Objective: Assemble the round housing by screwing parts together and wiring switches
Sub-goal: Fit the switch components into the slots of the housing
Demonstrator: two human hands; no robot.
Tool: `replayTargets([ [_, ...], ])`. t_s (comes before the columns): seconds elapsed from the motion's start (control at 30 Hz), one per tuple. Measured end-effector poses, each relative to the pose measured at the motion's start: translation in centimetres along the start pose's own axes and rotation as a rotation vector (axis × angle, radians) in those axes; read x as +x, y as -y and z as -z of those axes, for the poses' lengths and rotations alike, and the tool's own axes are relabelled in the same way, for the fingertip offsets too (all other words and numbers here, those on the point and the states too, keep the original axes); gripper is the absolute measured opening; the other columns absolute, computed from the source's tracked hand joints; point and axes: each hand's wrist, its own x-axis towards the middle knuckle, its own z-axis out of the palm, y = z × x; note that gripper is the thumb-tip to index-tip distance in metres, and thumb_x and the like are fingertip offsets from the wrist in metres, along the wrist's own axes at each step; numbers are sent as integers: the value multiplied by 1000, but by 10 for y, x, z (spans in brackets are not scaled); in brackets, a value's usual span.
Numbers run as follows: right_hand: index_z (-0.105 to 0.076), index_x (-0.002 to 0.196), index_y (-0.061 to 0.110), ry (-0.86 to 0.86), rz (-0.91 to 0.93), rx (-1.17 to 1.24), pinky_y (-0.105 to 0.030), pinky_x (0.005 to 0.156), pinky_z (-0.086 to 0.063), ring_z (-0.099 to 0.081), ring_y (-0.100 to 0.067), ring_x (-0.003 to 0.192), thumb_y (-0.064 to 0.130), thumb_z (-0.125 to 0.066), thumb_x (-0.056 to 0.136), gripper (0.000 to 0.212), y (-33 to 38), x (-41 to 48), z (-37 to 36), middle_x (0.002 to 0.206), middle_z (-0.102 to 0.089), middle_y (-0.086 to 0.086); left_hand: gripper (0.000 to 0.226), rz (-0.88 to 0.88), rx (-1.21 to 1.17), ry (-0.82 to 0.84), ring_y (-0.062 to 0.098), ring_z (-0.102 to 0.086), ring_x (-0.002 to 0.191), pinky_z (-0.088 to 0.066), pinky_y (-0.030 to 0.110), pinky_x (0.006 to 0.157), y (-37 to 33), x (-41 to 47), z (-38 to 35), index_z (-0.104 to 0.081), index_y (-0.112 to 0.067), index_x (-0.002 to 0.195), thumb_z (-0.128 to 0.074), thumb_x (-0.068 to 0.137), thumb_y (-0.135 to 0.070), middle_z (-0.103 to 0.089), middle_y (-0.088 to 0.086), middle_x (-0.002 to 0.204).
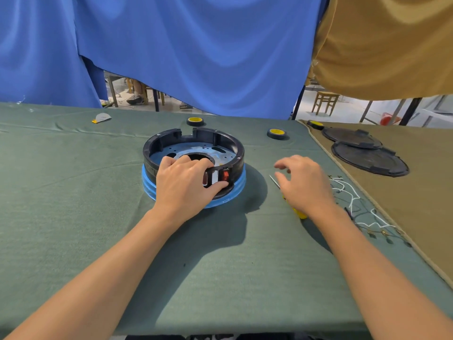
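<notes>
Left hand (183, 182) grips one housing (241, 155), right hand (306, 185) fingers (284, 164) released, three tape rolls (195, 120) (276, 133) (315, 124).

I log the green-clothed table (73, 212) carrying the round housing (235, 148), a tape roll (195, 120) behind it, a second roll (277, 133) further right, screwdriver (301, 214) and wires (353, 195) at right — grey scrap (101, 117) far left.

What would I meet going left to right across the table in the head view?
Grey scrap → round housing, gripped by the left hand → right hand → black lids.
</notes>
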Motion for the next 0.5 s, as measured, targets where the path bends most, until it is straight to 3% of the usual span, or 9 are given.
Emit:
replayTargets([
  [0.1,-70,110,19,143,-143,-310,-40,81,-49,-54,-29,105,18,-56,89,25,-26,-9,12,107,-66,-6,36,9,3,4,24,-65,78,-38,39,83,-5,0,-3,-75,-18,93,-77,78,-51,-71,-2,72],
  [0.17,-72,110,20,182,-153,-382,-39,79,-50,-54,-27,103,21,-56,90,25,-36,-18,16,104,-65,-6,34,20,18,10,23,-65,79,-36,38,83,-9,0,-5,-74,-19,93,-75,79,-50,-71,-3,73],
  [0.3,-70,115,20,216,-105,-237,-37,92,-43,-50,-26,108,24,-58,94,24,-46,-29,20,117,-62,-6,32,16,67,11,24,-65,75,-37,37,80,-16,0,-8,-74,-18,91,-75,80,-48,-70,-2,69],
  [0.5,-71,109,7,170,-155,-109,-33,94,-39,-52,-26,111,19,-68,88,24,-49,-35,23,120,-56,-12,32,44,99,34,25,-64,75,-35,38,80,-26,1,-9,-73,-18,90,-72,82,-48,-69,-1,70],
])
